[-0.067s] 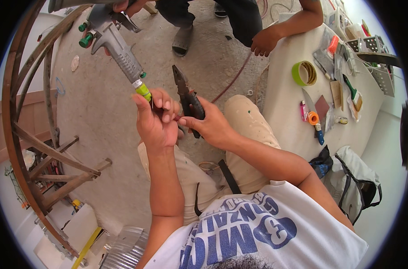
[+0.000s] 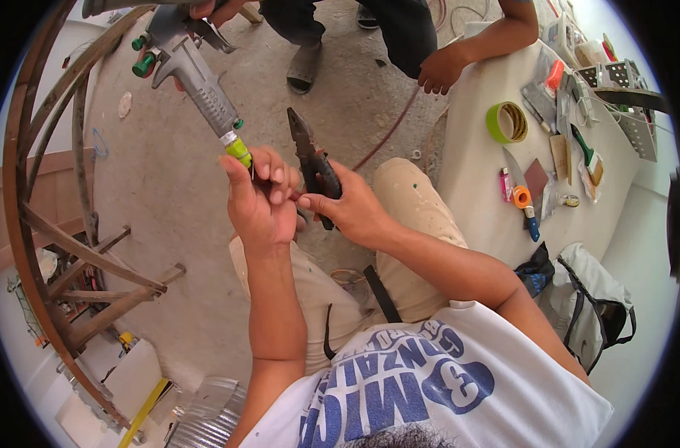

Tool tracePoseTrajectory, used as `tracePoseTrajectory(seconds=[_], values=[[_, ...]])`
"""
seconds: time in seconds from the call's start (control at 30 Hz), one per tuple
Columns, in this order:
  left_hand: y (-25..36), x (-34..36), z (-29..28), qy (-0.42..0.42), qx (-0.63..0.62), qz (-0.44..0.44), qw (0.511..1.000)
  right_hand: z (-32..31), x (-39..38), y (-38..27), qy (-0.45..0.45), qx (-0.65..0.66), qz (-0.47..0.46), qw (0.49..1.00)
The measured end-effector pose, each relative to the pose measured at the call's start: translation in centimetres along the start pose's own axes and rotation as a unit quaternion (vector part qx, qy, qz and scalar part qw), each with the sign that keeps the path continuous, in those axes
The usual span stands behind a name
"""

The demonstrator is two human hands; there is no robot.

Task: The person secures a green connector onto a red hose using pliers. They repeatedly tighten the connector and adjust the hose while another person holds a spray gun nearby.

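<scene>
My left hand is closed around the end of a dark red hose, just below a yellow-green fitting. That fitting sits at the base of the handle of a grey metal spray gun with green knobs. Another person's hand grips the gun near the top edge. In my right hand is a pair of black-handled pliers, jaws pointing up and away. My right thumb meets the hose beside my left fingers. My fingers hide the joint between hose and fitting.
On the right, a pale-covered table holds green tape, a knife, a brush and scrapers. A co-worker's hand rests near its far corner. Wooden trestle legs stand left; a grey bag lies right.
</scene>
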State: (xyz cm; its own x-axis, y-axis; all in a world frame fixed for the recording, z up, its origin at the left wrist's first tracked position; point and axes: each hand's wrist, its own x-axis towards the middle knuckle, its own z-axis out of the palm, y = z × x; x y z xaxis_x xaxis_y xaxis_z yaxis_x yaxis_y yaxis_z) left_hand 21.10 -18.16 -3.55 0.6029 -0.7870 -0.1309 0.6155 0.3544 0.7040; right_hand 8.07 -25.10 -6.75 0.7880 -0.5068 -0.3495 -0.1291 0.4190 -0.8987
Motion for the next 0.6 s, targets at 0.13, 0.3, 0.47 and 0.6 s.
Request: tracePoseTrajectory(seconds=[0.13,0.3,0.47,0.6], values=[[0.4,-0.1,-0.1,-0.012,-0.025,-0.011,1.000,0.3,-0.4,-1.4,-0.004,-0.016,0.022,1.000],[0.5,0.0,0.3,-0.003,0.000,-0.055,0.998,-0.1,-0.3,0.0,0.020,-0.035,-0.040,0.998],[0.6,-0.2,-0.5,-0.053,0.002,-0.036,0.998,0.2,-0.7,-1.7,0.004,0.023,0.001,1.000],[1.0,-0.4,-0.7,-0.063,0.066,-0.014,0.996,0.1,-0.8,-1.5,-0.016,0.006,0.015,1.000]])
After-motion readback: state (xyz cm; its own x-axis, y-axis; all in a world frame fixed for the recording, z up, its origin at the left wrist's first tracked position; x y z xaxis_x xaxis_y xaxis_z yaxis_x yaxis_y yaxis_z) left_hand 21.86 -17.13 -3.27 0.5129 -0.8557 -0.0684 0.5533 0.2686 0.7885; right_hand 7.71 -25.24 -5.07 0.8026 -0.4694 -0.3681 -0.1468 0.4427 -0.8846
